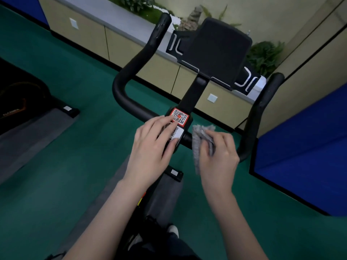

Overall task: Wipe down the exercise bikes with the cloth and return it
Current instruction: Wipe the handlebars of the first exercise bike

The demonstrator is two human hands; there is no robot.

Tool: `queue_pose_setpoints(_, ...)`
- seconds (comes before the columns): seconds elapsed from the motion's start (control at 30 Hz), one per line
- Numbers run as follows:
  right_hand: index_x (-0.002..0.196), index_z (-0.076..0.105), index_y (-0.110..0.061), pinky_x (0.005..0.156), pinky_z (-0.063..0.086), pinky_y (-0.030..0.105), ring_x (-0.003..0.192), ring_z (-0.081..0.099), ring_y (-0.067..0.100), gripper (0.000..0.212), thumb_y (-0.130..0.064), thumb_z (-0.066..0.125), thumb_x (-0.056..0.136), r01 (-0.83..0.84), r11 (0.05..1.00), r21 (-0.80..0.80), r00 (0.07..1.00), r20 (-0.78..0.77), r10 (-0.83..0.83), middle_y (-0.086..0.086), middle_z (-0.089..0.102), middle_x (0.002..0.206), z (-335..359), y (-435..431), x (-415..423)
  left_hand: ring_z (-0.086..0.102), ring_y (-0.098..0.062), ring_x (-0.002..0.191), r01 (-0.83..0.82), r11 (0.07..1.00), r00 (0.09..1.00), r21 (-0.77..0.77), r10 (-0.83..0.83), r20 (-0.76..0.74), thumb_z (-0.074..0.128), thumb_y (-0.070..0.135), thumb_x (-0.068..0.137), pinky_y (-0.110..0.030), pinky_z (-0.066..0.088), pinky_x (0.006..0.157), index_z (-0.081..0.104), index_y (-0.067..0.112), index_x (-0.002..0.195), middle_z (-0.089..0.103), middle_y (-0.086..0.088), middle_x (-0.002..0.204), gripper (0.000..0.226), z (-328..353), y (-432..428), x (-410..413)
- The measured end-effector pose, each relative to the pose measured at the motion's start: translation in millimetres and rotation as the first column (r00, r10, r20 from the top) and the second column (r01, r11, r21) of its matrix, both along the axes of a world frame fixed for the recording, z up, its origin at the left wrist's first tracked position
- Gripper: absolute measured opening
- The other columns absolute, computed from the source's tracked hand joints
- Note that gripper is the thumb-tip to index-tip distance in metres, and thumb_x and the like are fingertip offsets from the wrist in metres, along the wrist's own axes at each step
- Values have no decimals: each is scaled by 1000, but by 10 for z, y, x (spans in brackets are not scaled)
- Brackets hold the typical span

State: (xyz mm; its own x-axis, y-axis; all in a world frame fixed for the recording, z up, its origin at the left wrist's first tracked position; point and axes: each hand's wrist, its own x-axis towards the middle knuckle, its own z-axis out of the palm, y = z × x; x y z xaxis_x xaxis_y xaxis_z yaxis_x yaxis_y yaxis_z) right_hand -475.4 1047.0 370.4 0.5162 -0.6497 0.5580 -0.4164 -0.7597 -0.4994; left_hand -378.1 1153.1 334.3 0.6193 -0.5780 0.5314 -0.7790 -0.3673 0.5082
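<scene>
You stand over an exercise bike (195, 94) on green flooring, both bare hands at the centre of its black handlebar (135, 72). Your right hand (217, 152) is closed around a crumpled grey cloth (199, 139), fingers curled over it, the fabric bunched against the bar just right of the stem and a loose end hanging below the bar. Your left hand (152, 145) lies flat and open on the left side of the stem, holding nothing, its fingertips (173, 121) touching the red-bordered QR sticker (179, 116) and the white label (176, 134) beneath it. Above the stem, the bike's dark console (217, 51) tilts away from you, flanked by the bar's two upturned grips. Beyond the bar runs a beige cabinet (90, 36) topped with green plants (264, 55). A blue panel (304, 139) stands right of the bar; left of it, part of a second machine (20, 102) sits on a grey mat (32, 132).
</scene>
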Motion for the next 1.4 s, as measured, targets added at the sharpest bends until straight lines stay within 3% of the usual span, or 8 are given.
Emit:
queue_pose_setpoints(0.2, 100, 70, 4, 80, 38, 11, 77, 51, 8, 20, -3, 71, 82, 5, 999, 46, 1000, 14, -6, 16, 62, 92, -3, 89, 133, 45, -22, 126, 6, 1000, 1000, 14, -6, -9, 57, 24, 94, -40, 40, 96, 59, 10, 128, 54, 0, 135, 37, -11, 6, 20)
queue_pose_setpoints(0.33, 97, 73, 0, 70, 42, 11, 70, 51, 6, 17, -12, 70, 85, 4, 999, 33, 999, -37, -3, 12, 63, 86, 33, -34, 82, 46, -23, 125, 14, 1000, 1000, -1, -14, -6, 55, 26, 94, -41, 41, 95, 59, 10, 129, 55, 0, 134, 38, -26, 6, 33)
queue_pose_setpoints(0.43, 96, 73, 1, 65, 46, 14, 65, 52, 9, 14, -8, 69, 86, 36, 999, 15, 998, -57, -35, 14, 65, 83, 33, -130, -27, 46, -24, 124, 18, 1000, 1000, -13, -18, -5, 49, 29, 96, -42, 42, 94, 59, 10, 128, 55, -1, 134, 39, -34, 4, 35)
queue_pose_setpoints(0.53, 100, 72, 0, 74, 44, 12, 72, 57, 11, 15, -4, 66, 87, -44, 999, 29, 998, -53, 46, 14, 66, 87, 55, -103, 48, 45, -23, 125, 25, 999, 999, -23, -25, -21, 48, 30, 96, -42, 43, 96, 59, 10, 128, 54, 0, 134, 40, -42, -1, 30)
queue_pose_setpoints(0.67, 104, 71, -6, 66, 53, 34, 68, 61, 25, 17, -5, 61, 90, -114, 993, 27, 987, -114, 117, 12, 61, 87, 103, -41, 158, 46, -24, 124, 29, 999, 1000, -16, -29, -7, 51, 30, 95, -44, 44, 95, 58, 11, 129, 55, 0, 134, 40, -57, -2, 48)
queue_pose_setpoints(0.8, 99, 72, -3, 60, 57, 43, 64, 64, 32, 14, -4, 65, 88, -65, 996, -58, 987, -151, 55, 16, 63, 90, 85, -75, 2, 47, -24, 123, 30, 999, 1000, -23, -30, 8, 51, 29, 95, -45, 44, 95, 58, 10, 128, 55, -1, 133, 40, -60, -11, 47)
queue_pose_setpoints(1.23, 92, 75, -6, 65, 57, 32, 69, 65, 20, 12, -6, 75, 80, -56, 998, 18, 997, -46, 57, 11, 64, 84, 46, -130, -109, 46, -25, 124, 10, 1000, 1000, -5, -10, -16, 52, 28, 94, -48, 44, 97, 58, 9, 129, 54, -1, 135, 40, -31, -3, 4)
queue_pose_setpoints(1.4, 95, 74, -6, 67, 57, 34, 72, 68, 27, 14, -11, 72, 83, -131, 991, 28, 989, -59, 132, 12, 65, 87, 82, -23, 114, 47, -25, 125, 0, 1000, 999, -26, 1, 48, 57, 22, 91, -41, 38, 100, 61, 9, 124, 56, -4, 130, 35, 33, -23, -2)
